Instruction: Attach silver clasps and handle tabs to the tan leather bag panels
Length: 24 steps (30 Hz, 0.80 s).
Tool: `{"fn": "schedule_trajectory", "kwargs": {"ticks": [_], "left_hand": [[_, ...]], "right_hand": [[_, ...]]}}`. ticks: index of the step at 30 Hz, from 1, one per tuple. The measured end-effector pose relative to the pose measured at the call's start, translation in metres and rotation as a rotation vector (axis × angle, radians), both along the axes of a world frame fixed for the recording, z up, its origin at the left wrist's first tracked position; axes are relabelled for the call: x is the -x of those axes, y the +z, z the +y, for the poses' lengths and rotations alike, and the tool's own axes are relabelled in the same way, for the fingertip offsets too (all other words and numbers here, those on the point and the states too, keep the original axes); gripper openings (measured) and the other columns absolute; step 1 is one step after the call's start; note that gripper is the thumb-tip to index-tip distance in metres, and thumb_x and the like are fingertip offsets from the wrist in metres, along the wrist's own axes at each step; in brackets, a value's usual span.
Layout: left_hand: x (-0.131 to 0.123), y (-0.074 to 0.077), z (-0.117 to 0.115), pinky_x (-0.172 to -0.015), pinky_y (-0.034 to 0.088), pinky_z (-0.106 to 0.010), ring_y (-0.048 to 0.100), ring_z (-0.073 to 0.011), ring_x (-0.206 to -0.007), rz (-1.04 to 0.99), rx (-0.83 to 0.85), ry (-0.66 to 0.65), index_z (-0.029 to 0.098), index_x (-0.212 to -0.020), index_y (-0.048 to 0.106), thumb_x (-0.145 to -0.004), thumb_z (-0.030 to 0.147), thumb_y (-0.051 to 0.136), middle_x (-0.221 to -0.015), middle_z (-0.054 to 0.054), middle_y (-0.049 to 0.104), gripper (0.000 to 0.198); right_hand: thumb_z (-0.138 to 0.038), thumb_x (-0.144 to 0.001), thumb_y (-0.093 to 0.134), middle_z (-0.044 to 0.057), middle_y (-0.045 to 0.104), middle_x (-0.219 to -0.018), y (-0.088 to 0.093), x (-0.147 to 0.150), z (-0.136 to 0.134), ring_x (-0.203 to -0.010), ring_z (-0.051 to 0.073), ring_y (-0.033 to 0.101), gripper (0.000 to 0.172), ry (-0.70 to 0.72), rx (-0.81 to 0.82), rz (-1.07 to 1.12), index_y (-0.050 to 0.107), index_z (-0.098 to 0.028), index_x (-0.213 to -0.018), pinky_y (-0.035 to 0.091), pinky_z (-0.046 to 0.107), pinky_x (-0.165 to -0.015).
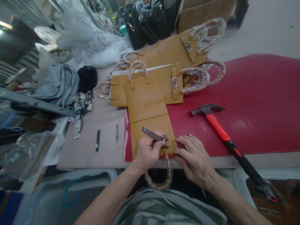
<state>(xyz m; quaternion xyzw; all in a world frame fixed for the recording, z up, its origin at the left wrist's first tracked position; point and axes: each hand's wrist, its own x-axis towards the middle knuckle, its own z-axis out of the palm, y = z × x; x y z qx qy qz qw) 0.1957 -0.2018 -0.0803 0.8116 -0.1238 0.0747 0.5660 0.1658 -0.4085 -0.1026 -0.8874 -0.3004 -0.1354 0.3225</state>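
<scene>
My left hand [148, 152] pinches a metal punch [152, 133], a slanted steel bar whose working end sits near the strap on a tan leather bag panel [150, 123]. My right hand [195, 157] has its fingers stretched apart, with the tips touching the panel's right edge. The panel lies flat on a red mat [243, 122]. A plastic-wrapped bag handle [160, 187] loops off its near end, over the table edge. My left fingers partly hide the spot under the punch.
A claw hammer [217, 126] lies on the mat to the right, its grip overhanging the edge. More tan bag panels [174, 53] are stacked behind. Two slim tools, a dark strip [97, 140] and a metal rod [117, 133], lie at left. Black bags [150, 25] stand at the back.
</scene>
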Motion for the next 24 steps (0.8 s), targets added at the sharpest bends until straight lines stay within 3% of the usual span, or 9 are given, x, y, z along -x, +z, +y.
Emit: {"fn": "schedule_trajectory", "kwargs": {"ticks": [8,24], "left_hand": [[-0.002,0.000,0.002,-0.084,0.062,-0.030,0.075,-0.0200,-0.096,0.027,0.019,-0.024,0.016,-0.091,0.069,-0.084,0.013,0.063,-0.102,-0.010,0.077,0.009],[0.010,-0.006,-0.012,-0.090,0.061,-0.031,0.074,-0.0197,-0.097,-0.340,-0.219,0.048,0.017,-0.100,0.066,-0.088,0.012,0.061,-0.100,-0.009,0.076,0.013]], "right_hand": [[-0.011,-0.090,0.053,0.014,0.053,-0.129,0.001,0.000,-0.003,-0.122,0.031,0.046,0.028,0.038,0.022,-0.029,0.068,-0.021,-0.112,0.036,0.061,-0.109],[-0.013,-0.089,0.054,0.014,0.055,-0.126,0.001,0.001,-0.002,-0.121,0.031,0.048,0.024,0.021,0.007,-0.007,0.070,-0.020,-0.105,0.038,0.060,-0.108]]}}
